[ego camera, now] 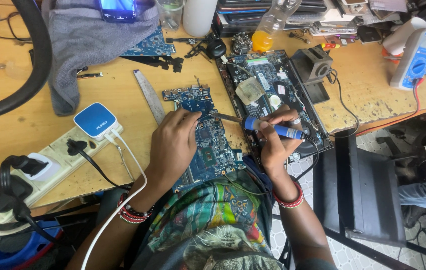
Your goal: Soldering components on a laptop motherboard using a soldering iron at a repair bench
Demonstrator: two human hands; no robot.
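- While my right hand [278, 145] is clamped round the blue handle of the soldering iron [273, 129], its long axis lies nearly level, metal tip pointing left.
- The tip meets the blue circuit board [208, 145] just beside my left hand [173, 147], whose fingers press flat on the board, closed on nothing.
- I see the board lying lengthwise toward me on the worn wooden table [123, 95], hard and studded with chips.
- An opened laptop base [273, 85] sits to the right, a white power strip [58, 165] well left.
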